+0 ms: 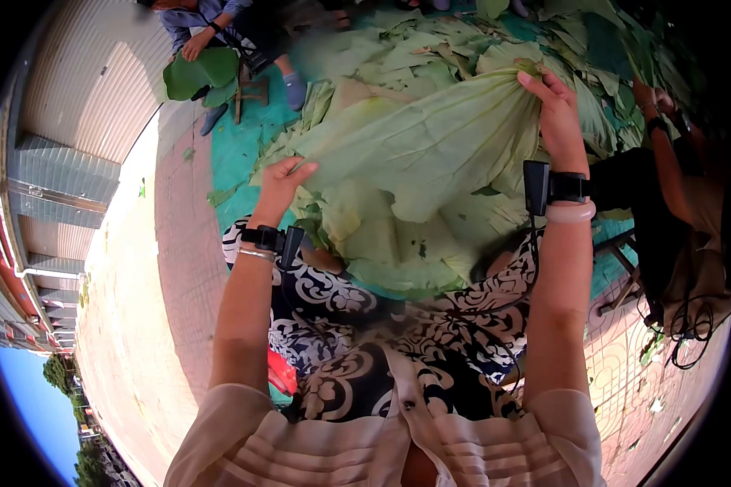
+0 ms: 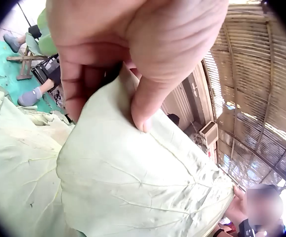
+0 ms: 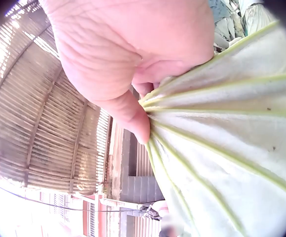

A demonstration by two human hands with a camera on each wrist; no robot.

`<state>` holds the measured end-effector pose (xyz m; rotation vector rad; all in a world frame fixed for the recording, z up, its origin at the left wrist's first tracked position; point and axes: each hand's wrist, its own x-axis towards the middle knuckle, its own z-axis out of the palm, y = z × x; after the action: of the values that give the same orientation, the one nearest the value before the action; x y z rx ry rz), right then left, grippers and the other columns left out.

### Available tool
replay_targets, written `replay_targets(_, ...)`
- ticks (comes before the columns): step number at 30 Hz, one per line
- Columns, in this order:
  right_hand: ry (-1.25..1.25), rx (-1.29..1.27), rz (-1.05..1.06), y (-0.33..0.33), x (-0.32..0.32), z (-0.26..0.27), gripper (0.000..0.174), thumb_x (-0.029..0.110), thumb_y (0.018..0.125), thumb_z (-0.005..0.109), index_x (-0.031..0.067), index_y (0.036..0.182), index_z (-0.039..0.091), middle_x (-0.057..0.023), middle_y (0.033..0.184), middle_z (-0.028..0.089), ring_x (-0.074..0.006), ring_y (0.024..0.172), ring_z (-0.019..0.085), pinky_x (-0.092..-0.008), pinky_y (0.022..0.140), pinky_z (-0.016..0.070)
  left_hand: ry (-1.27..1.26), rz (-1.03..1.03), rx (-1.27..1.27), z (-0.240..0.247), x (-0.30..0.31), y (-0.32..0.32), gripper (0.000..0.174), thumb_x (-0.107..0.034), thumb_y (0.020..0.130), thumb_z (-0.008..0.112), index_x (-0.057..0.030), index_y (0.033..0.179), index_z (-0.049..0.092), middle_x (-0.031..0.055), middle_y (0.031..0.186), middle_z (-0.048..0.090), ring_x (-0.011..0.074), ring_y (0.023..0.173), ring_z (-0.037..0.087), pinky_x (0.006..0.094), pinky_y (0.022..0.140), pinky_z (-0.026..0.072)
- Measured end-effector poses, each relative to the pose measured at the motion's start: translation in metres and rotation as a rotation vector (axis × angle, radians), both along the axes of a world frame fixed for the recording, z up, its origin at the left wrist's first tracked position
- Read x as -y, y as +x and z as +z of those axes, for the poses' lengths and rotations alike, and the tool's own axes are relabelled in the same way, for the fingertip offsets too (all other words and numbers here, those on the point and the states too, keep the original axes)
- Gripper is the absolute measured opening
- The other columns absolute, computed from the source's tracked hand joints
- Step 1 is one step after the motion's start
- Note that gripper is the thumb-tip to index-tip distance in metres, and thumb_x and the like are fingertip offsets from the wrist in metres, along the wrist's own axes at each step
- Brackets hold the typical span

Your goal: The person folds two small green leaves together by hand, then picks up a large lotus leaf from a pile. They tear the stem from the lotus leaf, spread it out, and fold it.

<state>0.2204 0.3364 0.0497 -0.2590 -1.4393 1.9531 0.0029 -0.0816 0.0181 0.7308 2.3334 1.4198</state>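
Observation:
A large pale green lotus leaf (image 1: 430, 150) is stretched between my two hands above a spread of other leaves. My left hand (image 1: 281, 185) pinches its left edge between thumb and fingers; in the left wrist view the thumb (image 2: 145, 108) presses on the leaf's pale, veined face. My right hand (image 1: 556, 109) grips the gathered end, higher up at the right. Thick yellow-green ribs (image 3: 222, 140) fan out from that grip in the right wrist view. More flattened leaves (image 1: 398, 260) lie in a stack just in front of my lap, below the held leaf.
A heap of leaves (image 1: 365, 49) covers the green ground sheet (image 1: 248, 154) ahead. At the upper left a seated person (image 1: 207, 24) handles a darker green leaf (image 1: 203, 73). Another person's arm (image 1: 666, 162) is close on the right, beside a stool (image 1: 621, 268).

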Motion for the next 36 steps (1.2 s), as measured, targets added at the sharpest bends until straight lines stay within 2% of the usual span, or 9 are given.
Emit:
replay_targets(2, -0.031, -0.008, -0.003, 0.000, -0.002, -0.002, 0.028, 0.010, 0.091, 0.069, -0.0014, 0.116, 0.067, -0.0020, 0.110, 0.068, -0.0106, 0.103, 0.060, -0.0251, 0.093, 0.0424, 0.075, 0.047, 0.097, 0.016, 0.002, 0.005, 0.021, -0.019, 0.091, 0.075, -0.0014, 0.103, 0.074, -0.0014, 0.089, 0.069, 0.0062, 0.079, 0.060, 0.0232, 0.074, 0.0475)
replay_targets(5, -0.061, -0.030, -0.002, 0.000, -0.007, -0.005, 0.030, 0.010, 0.091, 0.069, -0.0022, 0.118, 0.066, -0.0023, 0.112, 0.068, -0.0110, 0.103, 0.060, -0.0249, 0.095, 0.0420, 0.339, 0.119, 0.246, 0.024, -0.001, 0.009, 0.022, -0.018, 0.094, 0.071, -0.0009, 0.106, 0.073, -0.0004, 0.093, 0.071, 0.0072, 0.082, 0.063, 0.0225, 0.077, 0.0500)
replay_targets(8, -0.053, -0.063, 0.004, -0.001, -0.005, -0.002, 0.032, 0.009, 0.091, 0.068, -0.0029, 0.120, 0.065, -0.0029, 0.114, 0.069, -0.0122, 0.104, 0.060, -0.0255, 0.097, 0.0412, 0.378, 0.119, 0.244, 0.024, 0.004, 0.005, 0.021, -0.018, 0.095, 0.070, -0.0018, 0.108, 0.073, 0.0004, 0.095, 0.072, 0.0085, 0.082, 0.064, 0.0242, 0.076, 0.0510)
replay_targets(17, 0.153, -0.018, 0.351, 0.024, -0.001, 0.012, 0.035, 0.007, 0.080, 0.073, 0.0004, 0.113, 0.066, -0.0119, 0.109, 0.071, -0.0191, 0.103, 0.065, -0.0335, 0.100, 0.0472, 0.285, 0.294, -0.021, 0.005, 0.017, -0.019, 0.021, -0.016, 0.095, 0.069, -0.0050, 0.112, 0.074, 0.0005, 0.105, 0.069, 0.0100, 0.094, 0.062, 0.0268, 0.078, 0.0508)
replay_targets(20, 0.259, 0.028, 0.455, 0.023, 0.008, 0.016, 0.032, 0.004, 0.078, 0.074, 0.0005, 0.108, 0.067, -0.0114, 0.106, 0.072, -0.0189, 0.101, 0.066, -0.0332, 0.099, 0.0477, 0.345, 0.334, -0.110, 0.000, 0.011, -0.020, 0.022, -0.024, 0.097, 0.067, -0.0132, 0.114, 0.075, -0.0036, 0.115, 0.064, 0.0105, 0.100, 0.059, 0.0302, 0.083, 0.0481)
replay_targets(23, 0.298, 0.063, 0.509, 0.021, 0.020, 0.023, 0.028, 0.003, 0.075, 0.076, 0.0009, 0.102, 0.069, -0.0111, 0.102, 0.073, -0.0193, 0.099, 0.067, -0.0329, 0.096, 0.0482, 0.359, 0.423, -0.093, -0.009, 0.009, -0.029, 0.021, -0.015, 0.095, 0.068, -0.0076, 0.113, 0.075, 0.0051, 0.127, 0.059, 0.0168, 0.108, 0.059, 0.0314, 0.084, 0.0511)
replay_targets(26, 0.341, 0.095, 0.594, 0.021, 0.025, 0.027, 0.028, 0.002, 0.073, 0.076, 0.0006, 0.100, 0.071, -0.0110, 0.102, 0.073, -0.0193, 0.099, 0.067, -0.0327, 0.095, 0.0483, 0.336, 0.424, -0.207, -0.025, 0.008, -0.038, 0.022, -0.025, 0.097, 0.067, -0.0133, 0.114, 0.075, -0.0022, 0.116, 0.063, 0.0113, 0.102, 0.058, 0.0311, 0.083, 0.0479)
replay_targets(32, 0.343, 0.155, 0.830, 0.016, 0.051, 0.037, 0.030, -0.002, 0.073, 0.077, -0.0022, 0.102, 0.072, -0.0103, 0.102, 0.073, -0.0190, 0.099, 0.067, -0.0322, 0.095, 0.0477, 0.455, 0.533, 0.145, -0.014, -0.002, -0.030, 0.025, -0.024, 0.099, 0.063, -0.0126, 0.120, 0.072, -0.0004, 0.117, 0.066, 0.0145, 0.112, 0.058, 0.0366, 0.094, 0.0485)
replay_targets(36, 0.356, 0.152, 0.948, 0.010, 0.062, 0.038, 0.030, -0.001, 0.074, 0.079, -0.0026, 0.103, 0.071, -0.0102, 0.103, 0.074, -0.0184, 0.100, 0.067, -0.0319, 0.096, 0.0469, 0.602, 0.473, 0.275, -0.011, -0.003, -0.030, 0.027, -0.019, 0.101, 0.058, -0.0082, 0.124, 0.068, 0.0040, 0.124, 0.064, 0.0179, 0.112, 0.060, 0.0346, 0.091, 0.0533)
